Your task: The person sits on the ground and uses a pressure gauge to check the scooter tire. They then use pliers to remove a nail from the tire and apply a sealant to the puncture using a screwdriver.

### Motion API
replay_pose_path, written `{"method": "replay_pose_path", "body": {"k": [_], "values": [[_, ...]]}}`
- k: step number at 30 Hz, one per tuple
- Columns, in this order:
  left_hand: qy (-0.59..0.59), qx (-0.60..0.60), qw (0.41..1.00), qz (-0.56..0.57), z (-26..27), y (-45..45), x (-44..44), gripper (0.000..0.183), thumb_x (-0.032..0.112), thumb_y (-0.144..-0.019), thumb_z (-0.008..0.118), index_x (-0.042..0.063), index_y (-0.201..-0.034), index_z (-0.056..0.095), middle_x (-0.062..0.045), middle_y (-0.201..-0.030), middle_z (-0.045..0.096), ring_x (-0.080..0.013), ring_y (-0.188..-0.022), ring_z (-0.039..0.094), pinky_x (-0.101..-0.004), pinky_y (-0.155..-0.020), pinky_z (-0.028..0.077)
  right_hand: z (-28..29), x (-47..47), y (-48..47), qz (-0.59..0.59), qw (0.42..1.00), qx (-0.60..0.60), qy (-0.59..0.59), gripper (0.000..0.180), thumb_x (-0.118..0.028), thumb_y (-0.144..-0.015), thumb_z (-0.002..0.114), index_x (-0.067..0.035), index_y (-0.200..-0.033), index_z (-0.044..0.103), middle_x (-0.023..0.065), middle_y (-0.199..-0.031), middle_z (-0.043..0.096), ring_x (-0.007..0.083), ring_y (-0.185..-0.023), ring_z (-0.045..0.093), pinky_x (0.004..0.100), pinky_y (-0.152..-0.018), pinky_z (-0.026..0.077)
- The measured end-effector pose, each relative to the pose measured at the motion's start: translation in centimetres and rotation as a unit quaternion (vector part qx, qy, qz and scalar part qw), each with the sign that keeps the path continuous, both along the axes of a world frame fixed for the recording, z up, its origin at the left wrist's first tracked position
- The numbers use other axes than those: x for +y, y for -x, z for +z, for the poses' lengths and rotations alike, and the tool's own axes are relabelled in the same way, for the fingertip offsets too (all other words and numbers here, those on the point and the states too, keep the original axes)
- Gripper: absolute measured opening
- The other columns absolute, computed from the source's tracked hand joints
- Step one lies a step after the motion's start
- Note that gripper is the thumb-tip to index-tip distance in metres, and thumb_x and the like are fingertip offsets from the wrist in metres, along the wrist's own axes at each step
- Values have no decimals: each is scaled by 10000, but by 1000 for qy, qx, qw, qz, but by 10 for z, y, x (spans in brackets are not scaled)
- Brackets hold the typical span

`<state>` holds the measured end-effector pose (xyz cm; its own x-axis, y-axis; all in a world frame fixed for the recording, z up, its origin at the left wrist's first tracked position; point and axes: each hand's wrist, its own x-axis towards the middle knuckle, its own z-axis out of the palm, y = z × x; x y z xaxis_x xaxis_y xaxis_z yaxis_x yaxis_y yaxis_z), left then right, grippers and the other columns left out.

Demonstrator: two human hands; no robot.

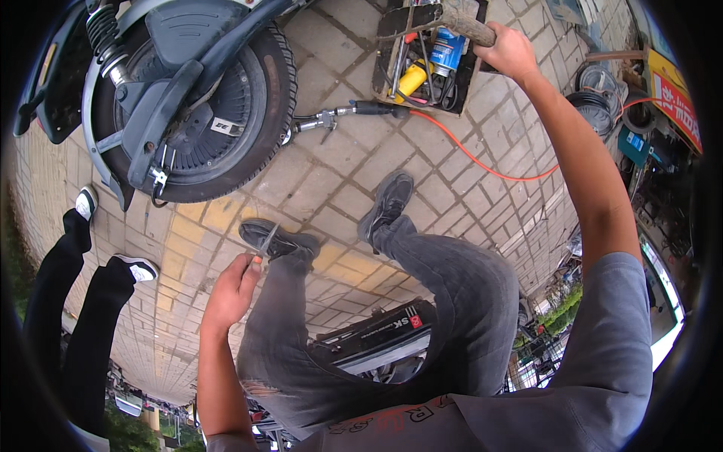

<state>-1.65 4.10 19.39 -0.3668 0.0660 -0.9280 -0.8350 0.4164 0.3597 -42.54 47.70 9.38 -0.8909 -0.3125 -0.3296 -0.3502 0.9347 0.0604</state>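
Observation:
My left hand (231, 291) grips a slim pointed metal tool (268, 242) with a bit of orange at its handle; the blade points up and away, above my left shoe (277, 237). At the upper right, my right hand (508, 52) is closed around the end of a thick brown handle (471, 28) over an open toolbox (460, 107). Whether that handle belongs to the box, I cannot tell. In the box lie a blue can (448, 48), a yellow tool (412, 80) and several metal tools.
The rear wheel (271, 113) of an electric scooter stands at the upper left. Beside its tyre, an air inflator gun (327, 117) lies on the paving (333, 181), with an orange hose (480, 164) running right. A person in black trousers (96, 299) stands at left.

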Motion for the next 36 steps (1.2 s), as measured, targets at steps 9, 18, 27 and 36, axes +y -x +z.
{"method": "replay_pose_path", "body": {"k": [9,18,27,36], "values": [[-90,12,955,-283,-79,38,-44,418,428,-1005,481,32,-1052,607,-205,-921,656,-369,-895,624,-403,-800,479,-5,1,-20,28,989,123,83,359,-266,-713,716,-75,-998,609,196,-887,685,420,-886,636,497,-751,505],[-232,115,963,-79,-132,-3,-40,380,357,-1043,447,7,-1151,551,-72,-965,610,-155,-932,580,-298,-772,467,9,-21,-35,23,993,87,71,371,-172,-650,691,-14,-979,623,262,-842,649,438,-859,623,480,-766,495],[-448,173,855,196,-171,-39,10,432,319,-955,640,55,-1266,497,-95,-1064,603,-230,-1030,604,-352,-888,486,16,-87,-126,235,919,283,143,489,-144,-753,731,-52,-1198,551,163,-1214,546,366,-1159,503,457,-978,408],[-322,299,853,282,-161,13,58,449,195,-894,730,49,-1274,542,-82,-1150,652,-173,-1044,621,-340,-948,481,-22,-199,-314,15,796,-383,469,528,-203,-867,697,5,-1307,492,207,-1182,585,391,-1169,551,434,-984,447]]}}
